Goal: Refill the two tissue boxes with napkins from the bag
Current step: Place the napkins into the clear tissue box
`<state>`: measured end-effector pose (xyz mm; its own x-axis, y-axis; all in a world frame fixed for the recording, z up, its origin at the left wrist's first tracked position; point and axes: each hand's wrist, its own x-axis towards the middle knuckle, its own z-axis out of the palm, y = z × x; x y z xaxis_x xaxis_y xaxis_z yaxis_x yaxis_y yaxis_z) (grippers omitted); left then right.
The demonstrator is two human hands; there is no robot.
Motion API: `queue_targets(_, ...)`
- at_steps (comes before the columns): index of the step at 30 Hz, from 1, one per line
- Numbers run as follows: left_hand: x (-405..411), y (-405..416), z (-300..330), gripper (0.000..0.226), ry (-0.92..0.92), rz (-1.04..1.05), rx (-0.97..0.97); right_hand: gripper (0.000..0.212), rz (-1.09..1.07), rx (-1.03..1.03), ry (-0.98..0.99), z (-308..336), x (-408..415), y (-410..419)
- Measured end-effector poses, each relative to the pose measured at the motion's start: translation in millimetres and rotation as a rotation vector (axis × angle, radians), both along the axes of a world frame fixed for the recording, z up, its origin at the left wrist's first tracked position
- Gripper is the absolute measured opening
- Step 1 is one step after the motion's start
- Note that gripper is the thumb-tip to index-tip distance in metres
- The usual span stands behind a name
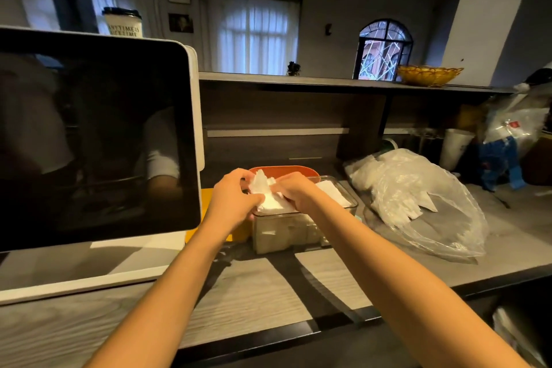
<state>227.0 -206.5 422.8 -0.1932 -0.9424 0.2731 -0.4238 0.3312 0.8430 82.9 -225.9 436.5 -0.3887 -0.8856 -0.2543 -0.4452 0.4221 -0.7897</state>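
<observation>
both hands (263,193) hold napkins (268,197) over clear box (286,230).

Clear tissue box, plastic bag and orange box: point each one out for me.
clear tissue box (286,231): head view, on its front wall.
plastic bag (418,206): head view, on its crumpled middle.
orange box (286,170): head view, on its back rim.

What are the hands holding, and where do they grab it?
Both hands hold white napkins over the clear box. The left hand pinches their left edge; the right hand grips the right side.
</observation>
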Motion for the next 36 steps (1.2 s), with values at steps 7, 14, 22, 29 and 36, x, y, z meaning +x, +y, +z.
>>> queue_targets(7, 3.1, -3.5, -6.5, 0.021, -0.015, 0.079, -0.026, 0.035, 0.035, -0.047, 0.223, -2.9, 9.7, -3.5)
queue_targets(14, 0.6, -3.9, -9.5, 0.038, 0.027, 0.001, 0.125, 0.024, 0.077, -0.351, 0.387, 2.1, -1.1, 12.3)
queue_targets(22, -6.3, -2.5, -7.3, 0.059, 0.177, -0.086, 0.322, 0.06, 0.178, 0.011, -0.207, 6.2, 8.4, 15.3)
queue_targets(29, -10.5, 4.3, 3.5, 0.051, 0.41, -0.033, 0.125, 0.059, 0.206, -0.15, -0.348, 19.6, 1.6, 26.6)
queue_targets(36, -67.3, 45.4, 35.1, 0.038, 0.666, -0.268, 0.131, 0.037, -0.089, -0.808, -0.433, 37.4, -38.7, 76.4)
